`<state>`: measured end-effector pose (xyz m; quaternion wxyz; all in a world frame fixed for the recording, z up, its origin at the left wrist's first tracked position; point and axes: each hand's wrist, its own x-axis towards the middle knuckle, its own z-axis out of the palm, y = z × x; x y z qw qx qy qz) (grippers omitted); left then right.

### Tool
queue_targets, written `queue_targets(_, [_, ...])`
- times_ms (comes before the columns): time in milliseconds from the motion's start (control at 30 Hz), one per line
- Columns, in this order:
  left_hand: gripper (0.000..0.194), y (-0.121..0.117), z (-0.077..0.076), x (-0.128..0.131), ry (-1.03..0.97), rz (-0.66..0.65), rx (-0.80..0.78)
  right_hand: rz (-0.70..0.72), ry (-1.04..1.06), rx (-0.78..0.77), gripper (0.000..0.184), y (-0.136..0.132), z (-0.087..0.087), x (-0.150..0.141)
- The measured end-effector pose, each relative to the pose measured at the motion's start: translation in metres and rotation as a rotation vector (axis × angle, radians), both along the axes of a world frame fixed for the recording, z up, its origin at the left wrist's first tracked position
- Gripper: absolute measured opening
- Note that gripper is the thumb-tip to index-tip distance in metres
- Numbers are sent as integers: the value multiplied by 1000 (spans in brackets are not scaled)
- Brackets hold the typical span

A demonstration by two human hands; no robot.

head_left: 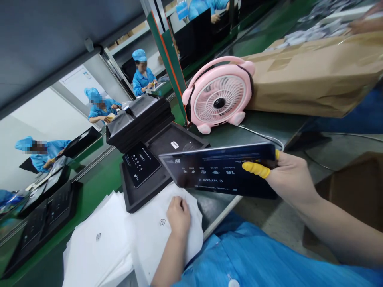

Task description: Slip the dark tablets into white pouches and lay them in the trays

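My right hand (290, 175), with yellow finger cots on the thumb and a finger, grips one end of a black tablet (218, 169). The tablet is held up in the air, tilted, its printed front film with white lettering and icons facing me. My left hand (178, 215) has its fingers curled on a white plastic bag (152, 235) with a recycling mark; the fingertips are partly hidden. To its left lies a stack of similar white bags (98, 239). Beyond the hands, another tablet (141, 164) rests in a black foam tray (131, 199).
A pink fan (221, 97) stands behind the held tablet, its white cord (263, 136) trailing right. Stacked black trays (140, 119) and a big cardboard box (308, 75) flank it. On the green conveyor (86, 191) sit more trays (38, 227). Several co-workers (142, 73) in blue work beyond.
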<state>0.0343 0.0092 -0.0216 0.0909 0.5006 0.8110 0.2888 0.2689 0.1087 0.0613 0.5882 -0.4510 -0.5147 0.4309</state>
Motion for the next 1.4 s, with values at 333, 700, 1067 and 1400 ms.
queue_targets(333, [15,4,3,-1,60,102,-175,-47,-26,58,37,-12,5,-4])
queue_targets(700, [15,6,4,-9,-86,110,-66,2,-122,18,32,-27,-2,4])
queue_targets(1067, [21,5,3,-6,-102,128,-73,-95,-250,35,33,-23,-8,8])
queue_targets(1400, [12,15,10,1,17,110,-215,-122,-65,113,34,-27,-1,2])
